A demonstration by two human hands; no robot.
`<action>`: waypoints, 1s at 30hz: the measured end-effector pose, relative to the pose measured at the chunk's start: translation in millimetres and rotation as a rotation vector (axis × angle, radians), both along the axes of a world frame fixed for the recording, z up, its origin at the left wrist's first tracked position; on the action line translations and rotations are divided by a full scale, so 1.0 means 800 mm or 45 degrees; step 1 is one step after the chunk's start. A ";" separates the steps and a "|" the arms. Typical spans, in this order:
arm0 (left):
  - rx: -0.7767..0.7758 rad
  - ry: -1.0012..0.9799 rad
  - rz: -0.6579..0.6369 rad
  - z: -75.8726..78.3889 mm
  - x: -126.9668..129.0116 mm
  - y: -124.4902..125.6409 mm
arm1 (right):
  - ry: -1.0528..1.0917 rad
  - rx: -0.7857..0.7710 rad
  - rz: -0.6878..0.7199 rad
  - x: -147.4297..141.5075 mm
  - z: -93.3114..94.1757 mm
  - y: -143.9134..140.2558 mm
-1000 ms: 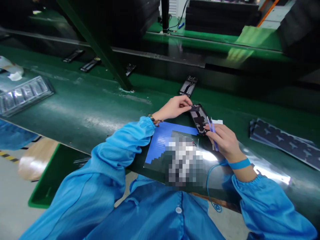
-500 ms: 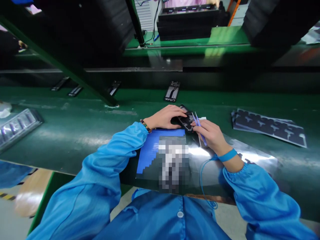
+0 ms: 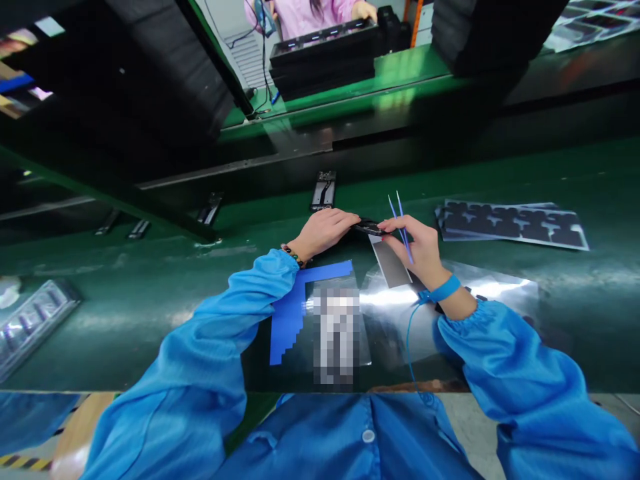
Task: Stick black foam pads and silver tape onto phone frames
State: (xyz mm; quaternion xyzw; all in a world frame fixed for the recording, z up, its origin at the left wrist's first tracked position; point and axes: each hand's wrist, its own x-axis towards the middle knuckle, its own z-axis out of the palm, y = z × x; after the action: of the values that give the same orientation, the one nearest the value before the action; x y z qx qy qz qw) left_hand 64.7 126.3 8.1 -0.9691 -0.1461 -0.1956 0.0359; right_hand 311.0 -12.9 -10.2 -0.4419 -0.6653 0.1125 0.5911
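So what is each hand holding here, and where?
Both hands, left hand and right hand, pinch the dark phone part by its ends; the right also grips blue tweezers mid-shaft.

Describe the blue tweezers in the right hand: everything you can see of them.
The tweezers are slim and pale blue, plastic by the look, with two thin prongs ending in fine points. The prongs stand slightly apart and point up and away from the person, tilted a little left. The right hand holds their lower part against the palm while its fingertips meet the dark phone part, which the left hand also grips. The tips touch nothing.
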 end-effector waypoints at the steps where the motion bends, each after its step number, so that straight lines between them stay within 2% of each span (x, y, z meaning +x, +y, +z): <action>1: -0.001 0.001 0.000 0.002 0.002 0.001 | 0.020 -0.012 -0.017 0.001 0.002 0.001; 5: -0.016 -0.004 0.078 0.018 0.013 0.002 | 0.122 -0.041 -0.125 0.012 0.007 0.009; 8: -0.050 0.011 0.245 0.041 0.033 0.011 | 0.299 -0.021 -0.291 0.026 0.005 0.018; 13: -0.168 0.143 0.583 0.084 0.099 0.052 | 0.442 -0.060 -0.455 0.043 -0.010 0.028; 16: -0.193 0.215 0.696 0.093 0.150 0.082 | 0.449 -0.126 -0.448 0.043 -0.017 0.031; 19: -0.082 0.237 0.726 0.084 0.199 0.105 | 0.438 -0.168 -0.435 0.040 -0.019 0.033; 23: 0.094 0.319 0.667 0.055 0.240 0.116 | 0.418 -0.209 -0.443 0.041 -0.015 0.034; 27: 0.057 0.451 0.552 0.023 0.247 0.113 | 0.408 -0.232 -0.470 0.044 -0.011 0.034; 30: 0.022 0.512 0.478 0.010 0.240 0.111 | 0.397 -0.231 -0.476 0.046 -0.011 0.035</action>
State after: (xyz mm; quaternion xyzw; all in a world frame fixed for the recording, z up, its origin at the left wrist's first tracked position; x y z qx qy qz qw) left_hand 256.9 215.5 16.4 -0.9440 -0.3116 0.0096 0.1081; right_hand 347.9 14.9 -19.0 -0.5857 -0.4600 0.1272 0.6551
